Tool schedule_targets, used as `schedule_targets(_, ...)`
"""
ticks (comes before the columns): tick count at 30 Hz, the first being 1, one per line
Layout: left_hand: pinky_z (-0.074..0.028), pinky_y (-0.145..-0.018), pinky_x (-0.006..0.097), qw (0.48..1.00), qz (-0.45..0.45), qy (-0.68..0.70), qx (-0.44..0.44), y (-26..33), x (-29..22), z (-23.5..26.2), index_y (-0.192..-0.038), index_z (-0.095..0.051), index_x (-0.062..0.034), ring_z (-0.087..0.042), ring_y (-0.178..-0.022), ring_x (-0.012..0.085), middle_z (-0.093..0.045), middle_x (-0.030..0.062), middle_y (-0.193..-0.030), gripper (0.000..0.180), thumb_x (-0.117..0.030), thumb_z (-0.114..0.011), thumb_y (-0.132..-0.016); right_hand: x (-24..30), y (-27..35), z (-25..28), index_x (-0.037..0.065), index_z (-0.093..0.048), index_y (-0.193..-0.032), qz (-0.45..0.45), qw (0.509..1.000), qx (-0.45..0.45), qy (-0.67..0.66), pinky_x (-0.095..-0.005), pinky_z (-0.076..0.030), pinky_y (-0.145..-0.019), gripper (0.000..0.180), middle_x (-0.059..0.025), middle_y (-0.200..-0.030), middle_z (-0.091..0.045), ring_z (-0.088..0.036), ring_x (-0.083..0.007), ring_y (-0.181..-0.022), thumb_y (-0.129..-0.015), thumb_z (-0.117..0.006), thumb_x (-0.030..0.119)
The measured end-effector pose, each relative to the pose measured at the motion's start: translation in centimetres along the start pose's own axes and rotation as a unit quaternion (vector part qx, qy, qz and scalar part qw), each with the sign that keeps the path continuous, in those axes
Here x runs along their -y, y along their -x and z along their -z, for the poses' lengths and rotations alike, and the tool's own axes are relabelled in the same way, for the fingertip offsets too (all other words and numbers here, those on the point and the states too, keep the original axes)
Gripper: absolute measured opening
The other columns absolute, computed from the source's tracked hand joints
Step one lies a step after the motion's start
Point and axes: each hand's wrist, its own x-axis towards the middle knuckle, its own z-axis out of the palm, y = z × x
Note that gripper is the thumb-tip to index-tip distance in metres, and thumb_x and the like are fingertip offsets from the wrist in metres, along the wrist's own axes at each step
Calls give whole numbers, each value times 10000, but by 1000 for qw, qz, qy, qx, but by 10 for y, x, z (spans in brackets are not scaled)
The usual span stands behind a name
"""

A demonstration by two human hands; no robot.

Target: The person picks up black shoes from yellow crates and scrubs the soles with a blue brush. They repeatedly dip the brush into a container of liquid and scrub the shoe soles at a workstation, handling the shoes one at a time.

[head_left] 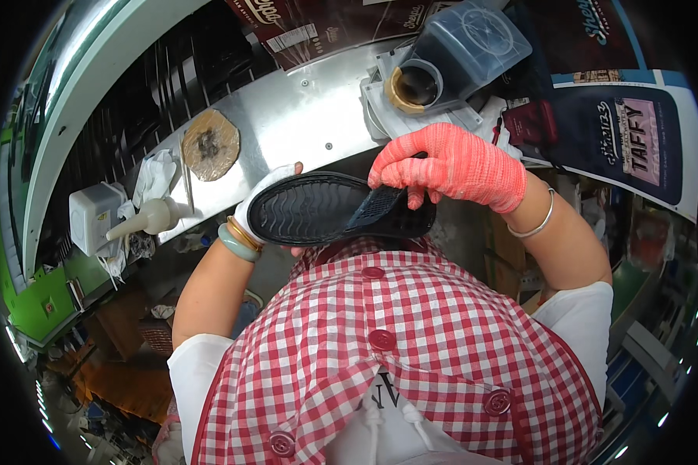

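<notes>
A black shoe sole (306,205) with a wavy tread faces up in front of my chest, lying lengthwise from left to right. My left hand (262,186), in a white glove, is wrapped round its left end from beneath; most of the fingers are hidden behind it. Over the sole's right half is my right hand (454,167), in a coral-pink knitted glove. Its thumb and fingers are pinched together at the textured middle part. A small dark bit shows by the fingers, too small to name.
Beyond the sole runs a shiny metal bench (287,116). On it are a round brown wrapped pad (211,145), a cup of dark liquid (417,84) and a clear plastic box (481,46). At left stand a white container (95,215) and a pale nozzle bottle (151,217).
</notes>
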Motion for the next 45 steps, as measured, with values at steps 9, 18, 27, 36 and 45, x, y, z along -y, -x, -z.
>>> schedule_targets(9, -503, -346, 415, 997, -49, -51, -35, 1, -1, 9, -1226, -448, 78, -609, -499, 378, -604, 299, -967, 685, -516, -381, -891, -19, 23, 15, 56, -683, -935, -21, 998, -63, -20, -189, -415, -512, 254, -10, -800, -651, -586, -74, -588, -826, -585, 263)
schedule_targets(18, -504, -402, 357, 968, -224, -44, 104, 3, 15, -51, -1288, -415, -18, -610, -528, 340, -595, 247, -1037, 664, -545, -356, -888, 5, 19, -20, 59, -665, -996, 135, 949, -225, -177, -148, -421, -541, 200, 12, -745, -631, -572, -27, -635, -836, -649, 177)
schedule_targets(27, -548, -730, 418, 903, -414, -52, 99, 9, 20, -76, -1277, -446, -55, -617, -928, 278, -575, 158, -1140, 621, -539, -339, -902, 0, -4, -60, -12, -656, -983, 350, 919, -183, -13, -253, -511, -656, 187, -104, -882, -669, -650, -164, -745, -826, -653, 89)
schedule_targets(36, -443, -961, 442, 785, -562, -215, 149, 46, 49, -108, -1366, -305, -24, -518, -1139, 287, -431, 134, -1323, 823, -399, -704, -751, 21, 40, -26, 9, -609, -1013, 404, 770, -364, -333, -182, -440, -503, 245, -48, -843, -633, -574, -89, -583, -891, -607, 221)
schedule_targets(45, -344, -1034, 362, 420, -732, -507, -176, 62, 63, -131, -1380, -194, -21, -471, -1167, 222, -384, 113, -1344, 872, -252, -743, -744, 4, 36, -16, 17, -591, -1003, 380, 787, -314, -371, -180, -390, -518, 233, -32, -720, -592, -515, -72, -565, -929, -537, 232)
